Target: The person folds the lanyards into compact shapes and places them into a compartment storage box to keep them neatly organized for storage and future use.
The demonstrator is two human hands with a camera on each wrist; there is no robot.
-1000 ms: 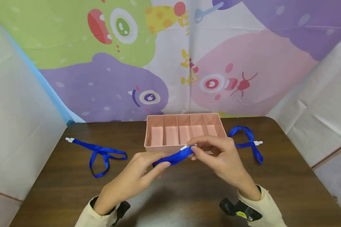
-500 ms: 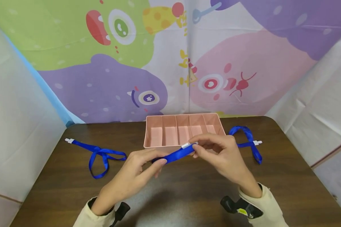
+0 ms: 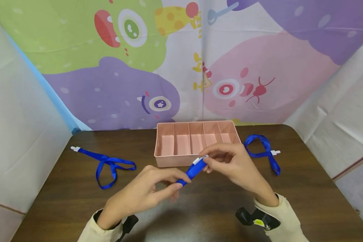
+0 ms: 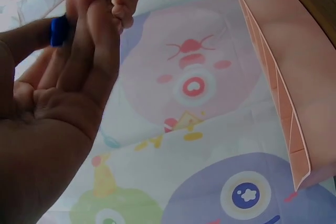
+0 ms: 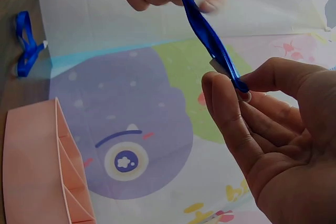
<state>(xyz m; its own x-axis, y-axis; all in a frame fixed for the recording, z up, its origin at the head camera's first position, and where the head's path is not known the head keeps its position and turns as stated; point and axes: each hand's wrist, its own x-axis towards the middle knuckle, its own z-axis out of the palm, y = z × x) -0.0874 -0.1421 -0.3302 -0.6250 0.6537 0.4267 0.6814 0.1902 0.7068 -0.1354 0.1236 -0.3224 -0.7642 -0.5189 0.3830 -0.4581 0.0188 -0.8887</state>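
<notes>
Between my two hands, above the table, is a folded blue lanyard (image 3: 195, 170) with a white plastic clip (image 3: 197, 161). The left hand (image 3: 149, 186) pinches its lower end between thumb and fingers. My right hand (image 3: 234, 168) grips the upper end beside the clip, thumb against fingertips. In the right wrist view the doubled blue strap (image 5: 202, 27) runs slanting from one hand to the other. Only a small blue end (image 4: 59, 31) shows at the left thumb in the left wrist view. Part of the clip is hidden behind the right fingers.
A pink box (image 3: 172, 161) with several compartments stands behind the hands at the table's back. One blue lanyard (image 3: 106, 161) lies looped at left, another (image 3: 264, 151) at right, each with a white clip. A cartoon-printed cloth (image 3: 133, 90) hangs behind the brown table (image 3: 63, 201).
My left hand has shifted right and slightly down, nearer the right hand. The lanyard between them has gone from a shallow slope to a steeper one, with less strap showing.
</notes>
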